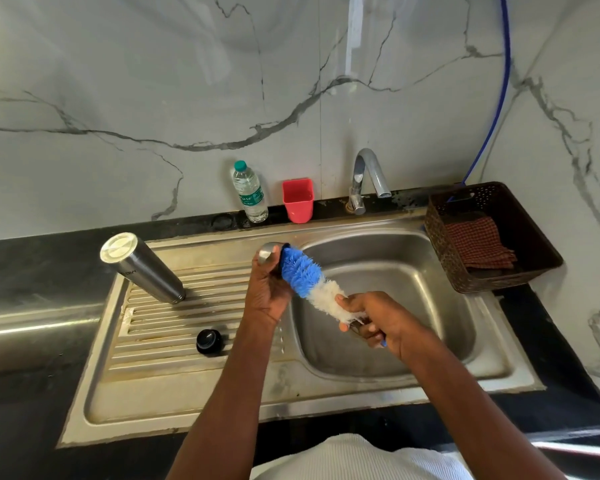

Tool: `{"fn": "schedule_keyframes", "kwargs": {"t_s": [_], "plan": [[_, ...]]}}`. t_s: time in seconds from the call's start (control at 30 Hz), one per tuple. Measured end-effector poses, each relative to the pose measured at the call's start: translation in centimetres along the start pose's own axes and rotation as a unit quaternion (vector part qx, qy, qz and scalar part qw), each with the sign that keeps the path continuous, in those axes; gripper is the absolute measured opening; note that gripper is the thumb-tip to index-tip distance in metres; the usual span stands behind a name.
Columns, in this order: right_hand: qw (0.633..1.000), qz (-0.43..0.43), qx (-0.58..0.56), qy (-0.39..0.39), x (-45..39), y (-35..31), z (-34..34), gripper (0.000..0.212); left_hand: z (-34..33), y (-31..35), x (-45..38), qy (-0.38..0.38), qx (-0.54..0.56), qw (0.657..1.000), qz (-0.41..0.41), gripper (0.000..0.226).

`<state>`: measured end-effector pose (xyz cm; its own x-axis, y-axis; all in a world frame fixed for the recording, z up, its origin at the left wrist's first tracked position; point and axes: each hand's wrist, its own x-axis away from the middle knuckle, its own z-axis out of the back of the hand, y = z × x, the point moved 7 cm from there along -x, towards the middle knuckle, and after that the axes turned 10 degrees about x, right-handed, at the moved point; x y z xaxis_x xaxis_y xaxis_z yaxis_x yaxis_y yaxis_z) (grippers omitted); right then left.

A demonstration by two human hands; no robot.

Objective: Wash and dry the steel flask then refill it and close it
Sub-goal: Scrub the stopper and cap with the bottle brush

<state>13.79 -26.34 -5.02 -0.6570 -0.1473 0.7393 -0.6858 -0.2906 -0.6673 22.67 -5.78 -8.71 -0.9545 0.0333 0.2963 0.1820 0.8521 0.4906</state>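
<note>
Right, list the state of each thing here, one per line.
steel flask: upside down on the drainboard, uncapped.
black stopper: off, on the drainboard.
steel cap: held in left hand, bottle brush inside.
right hand: gripping brush.
tap: no water running.
water bottle: capped, upright.

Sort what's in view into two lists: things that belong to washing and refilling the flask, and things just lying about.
Part of the job:
- steel flask, upside down on the drainboard
- steel cap, gripped in the left hand
- bottle brush, held by the right hand
- black stopper
- tap
- sink
- checked cloth, probably for drying

Lying about:
- water bottle
- red cup
- brown basket
</note>
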Motion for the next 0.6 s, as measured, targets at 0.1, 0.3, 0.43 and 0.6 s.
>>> {"fn": "schedule_keyframes", "kwargs": {"t_s": [0.1,0.3,0.43,0.6], "plan": [[0.994,0.054,0.070,0.057,-0.5,-0.5,1.0,0.018,1.5,2.7,-0.5,0.045,-0.015,0.998,-0.045,0.064],[0.947,0.109,0.204,0.222,-1.1,-0.8,3.5,0.018,4.6,3.3,-0.1,0.132,-0.044,0.989,-0.048,0.045],[0.942,0.137,0.189,0.242,-0.6,-1.3,3.4,0.016,4.8,1.5,1.3,0.129,-0.028,0.990,0.041,0.067],[0.947,0.168,0.129,0.240,-0.4,-1.8,2.9,0.016,3.7,0.5,1.7,0.049,0.019,0.996,0.069,0.082]]}}
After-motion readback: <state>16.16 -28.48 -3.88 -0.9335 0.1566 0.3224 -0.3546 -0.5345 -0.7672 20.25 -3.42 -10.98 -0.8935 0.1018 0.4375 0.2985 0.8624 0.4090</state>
